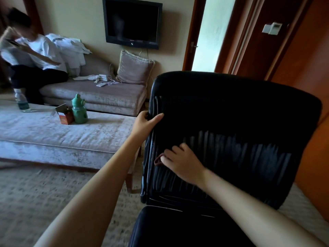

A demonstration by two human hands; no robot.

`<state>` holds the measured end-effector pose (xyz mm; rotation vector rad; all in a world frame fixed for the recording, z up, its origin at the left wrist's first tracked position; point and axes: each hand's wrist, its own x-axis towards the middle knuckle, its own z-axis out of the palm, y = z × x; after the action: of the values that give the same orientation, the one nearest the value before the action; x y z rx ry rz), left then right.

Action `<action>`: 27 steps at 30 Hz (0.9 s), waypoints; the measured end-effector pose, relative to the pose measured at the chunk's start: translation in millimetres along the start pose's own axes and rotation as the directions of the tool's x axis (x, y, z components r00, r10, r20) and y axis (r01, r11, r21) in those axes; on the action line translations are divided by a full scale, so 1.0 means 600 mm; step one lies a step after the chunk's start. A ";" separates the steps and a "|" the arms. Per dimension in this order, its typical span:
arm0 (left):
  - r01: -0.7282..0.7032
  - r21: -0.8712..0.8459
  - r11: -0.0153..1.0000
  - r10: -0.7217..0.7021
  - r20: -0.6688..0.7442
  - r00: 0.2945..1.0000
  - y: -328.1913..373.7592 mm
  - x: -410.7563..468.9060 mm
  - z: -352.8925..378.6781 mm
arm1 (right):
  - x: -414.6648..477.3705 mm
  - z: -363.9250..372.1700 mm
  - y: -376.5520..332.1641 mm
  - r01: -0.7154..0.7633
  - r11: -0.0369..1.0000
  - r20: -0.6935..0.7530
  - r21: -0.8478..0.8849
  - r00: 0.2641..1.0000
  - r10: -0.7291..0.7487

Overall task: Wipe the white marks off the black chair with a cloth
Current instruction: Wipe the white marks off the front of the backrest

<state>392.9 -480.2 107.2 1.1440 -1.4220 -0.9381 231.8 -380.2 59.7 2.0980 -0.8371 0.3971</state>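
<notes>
The black chair [231,107] stands right in front of me, its ribbed backrest facing the camera. Pale whitish streaks [249,157] run down the middle and lower backrest. My left hand [146,122] grips the backrest's left edge, thumb in front and fingers curled behind it. Lower on the left side, my right hand [179,161] presses a small dark reddish cloth [158,160] against the backrest. Most of the cloth is hidden under the palm and fingers. The chair seat [178,227] lies below, between my forearms.
A pale upholstered bench [53,132] on the left carries a green frog bottle [79,109], a small orange box [65,116] and a water bottle [21,102]. A person [30,56] sits on the sofa [106,93] behind. Wooden door panels [293,50] stand at right.
</notes>
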 end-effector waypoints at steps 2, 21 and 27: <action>-0.007 0.018 1.000 0.008 -0.016 1.000 -0.001 0.002 0.003 | 0.035 -0.018 0.062 -0.079 0.995 -0.038 -0.056 0.996 0.077; 0.043 0.034 0.999 -0.039 -0.112 0.993 -0.018 -0.026 0.034 | -0.058 -0.041 0.113 -0.339 0.940 -0.055 -0.027 0.940 0.337; 0.069 0.058 0.996 -0.059 -0.166 0.984 -0.010 -0.032 0.048 | -0.070 -0.060 0.153 -0.179 0.973 0.048 -0.143 0.981 0.187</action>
<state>365.4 -464.2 92.0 1.2908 -1.2955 -0.8281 138.6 -374.5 112.4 1.9199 -1.0690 0.3624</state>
